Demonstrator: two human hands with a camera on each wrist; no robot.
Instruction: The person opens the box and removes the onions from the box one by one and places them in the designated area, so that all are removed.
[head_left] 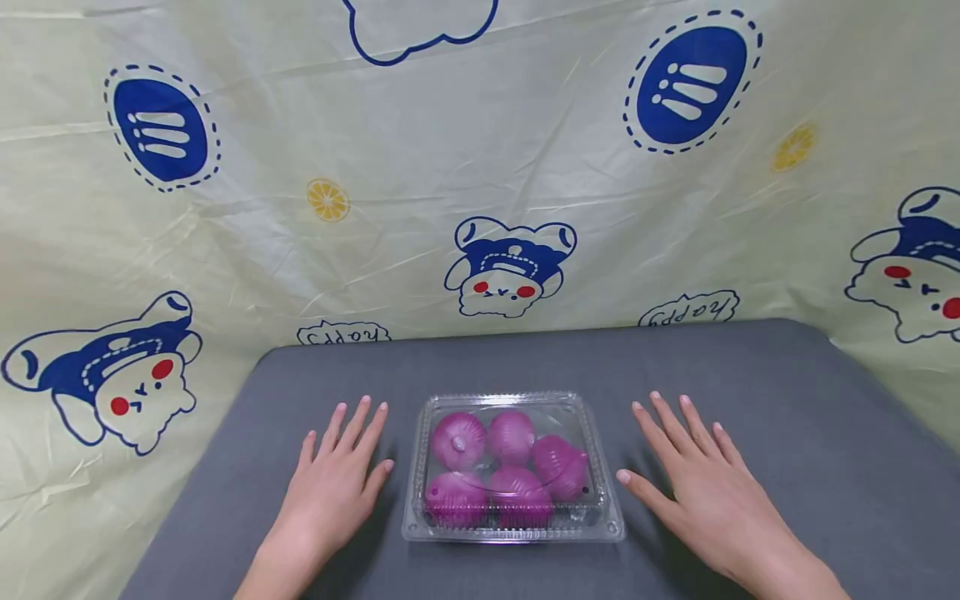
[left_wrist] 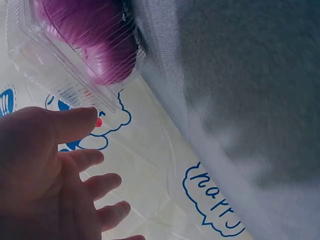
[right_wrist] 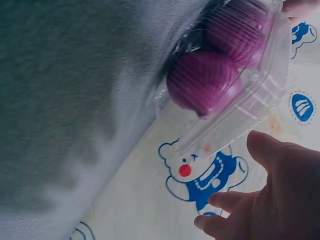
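Note:
A clear plastic clamshell box (head_left: pixel 513 534) stands on the grey table, its lid down. Inside it lie several purple onions (head_left: pixel 459 440), arranged in two rows. To the box's left is my left hand (head_left: pixel 333 492), palm down with fingers spread and straight, apart from the box. My right hand (head_left: pixel 701 492) mirrors it on the other side, fingers also spread, holding nothing. In the left wrist view the thumb (left_wrist: pixel 75 124) appears near the box's edge without gripping it. The right wrist view shows onions (right_wrist: pixel 205 82) through the box's ribbed side.
The grey table (head_left: pixel 540 362) has rounded far corners. Behind and around it hangs a cream sheet (head_left: pixel 420 142) printed with blue cartoon bears, orange slices and lettering.

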